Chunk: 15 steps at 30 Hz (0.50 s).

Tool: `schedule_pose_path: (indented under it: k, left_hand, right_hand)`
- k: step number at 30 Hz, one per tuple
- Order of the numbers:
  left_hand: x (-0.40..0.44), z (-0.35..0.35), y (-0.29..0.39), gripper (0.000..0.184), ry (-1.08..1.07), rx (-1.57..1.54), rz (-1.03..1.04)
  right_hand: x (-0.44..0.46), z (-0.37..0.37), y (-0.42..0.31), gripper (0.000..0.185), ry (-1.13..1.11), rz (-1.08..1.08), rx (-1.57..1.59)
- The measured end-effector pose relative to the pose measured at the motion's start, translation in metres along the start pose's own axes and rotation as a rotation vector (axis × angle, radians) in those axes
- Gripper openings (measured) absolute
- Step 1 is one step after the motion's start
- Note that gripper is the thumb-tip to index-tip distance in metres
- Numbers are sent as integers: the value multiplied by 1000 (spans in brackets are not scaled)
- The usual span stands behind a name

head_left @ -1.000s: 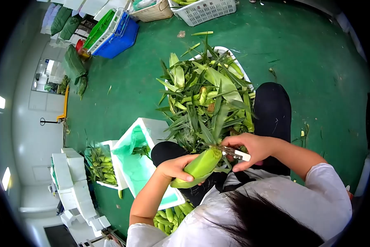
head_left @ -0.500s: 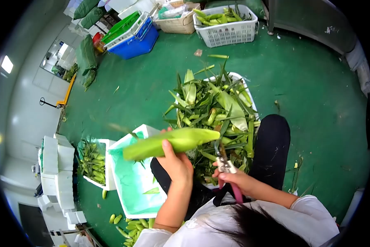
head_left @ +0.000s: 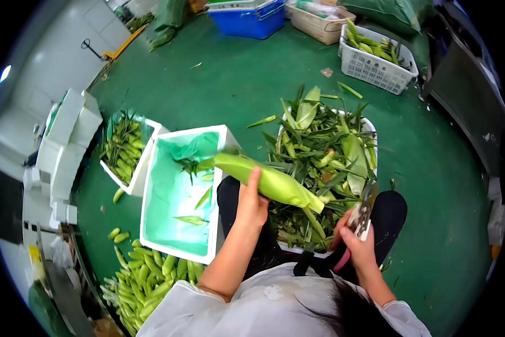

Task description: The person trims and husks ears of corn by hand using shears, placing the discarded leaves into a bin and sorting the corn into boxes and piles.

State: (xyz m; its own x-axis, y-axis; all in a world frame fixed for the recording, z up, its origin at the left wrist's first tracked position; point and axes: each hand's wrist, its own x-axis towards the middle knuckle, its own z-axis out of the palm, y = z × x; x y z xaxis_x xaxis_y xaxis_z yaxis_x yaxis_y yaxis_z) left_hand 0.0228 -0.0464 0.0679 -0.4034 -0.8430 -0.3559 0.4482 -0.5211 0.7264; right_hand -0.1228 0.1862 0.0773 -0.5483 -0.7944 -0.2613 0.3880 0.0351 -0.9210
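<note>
My left hand [head_left: 253, 201] is closed round a green ear of corn in its husk [head_left: 269, 182], its cut end toward the lower right. In my right hand [head_left: 356, 241] are pruning shears [head_left: 362, 210] with pinkish handles, blades pointing up, apart from the corn. Beneath both hands and between my knees stands a white basket [head_left: 371, 128] heaped with husks and leaves [head_left: 325, 163]. Left of it, a white foam box [head_left: 147, 216] lined with green plastic holds a few leaves; the corn's far end is over its right edge.
Another foam box [head_left: 133, 186] with corn stands further left. A pile of corn [head_left: 151, 281] lies on the floor at lower left. Toward the back are a blue crate [head_left: 249, 22], a beige basket [head_left: 320, 25] and a white basket of corn [head_left: 376, 70]. A metal table [head_left: 465, 95] stands at right.
The corn has been lifted from between my hands and swung left toward the lined box. My right hand with the shears has moved away to the right. The view has turned leftward and down.
</note>
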Motion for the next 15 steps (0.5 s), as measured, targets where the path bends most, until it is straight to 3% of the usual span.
schedule_pose_path:
  k: [2, 3, 4, 8, 10, 12, 13, 14, 15]
  left_hand:
    - [-11, 1, 0, 52, -33, 165, 83]
    - [-15, 2, -2, 53, -84, 189, 104]
    - [-20, 2, -3, 55, -132, 214, 134]
    - [-29, -21, 13, 63, -147, -105, 83]
    - [-35, -50, 17, 52, -73, -353, -159]
    - [-33, -81, 26, 57, -376, -778, -146]
    - [-41, -88, 43, 58, -236, -783, -166]
    - [-45, -117, 52, 57, -276, -919, -113]
    - [-49, -147, 62, 57, -325, -1056, -65]
  right_hand:
    - [27, 16, -12, 55, 29, -428, -632]
    - [33, 28, -20, 62, -89, -344, -646]
    - [41, 41, -16, 57, -205, -217, -542]
    - [53, 60, 23, 45, -164, -17, -187]
    - [50, 89, 10, 41, -127, 254, 279]
    - [60, 94, 25, 38, 2, 293, 203]
    - [58, 101, 15, 40, 23, 163, -12]
    - [69, 81, 26, 45, 85, 57, -325]
    - [86, 61, 39, 52, 43, -270, -574]
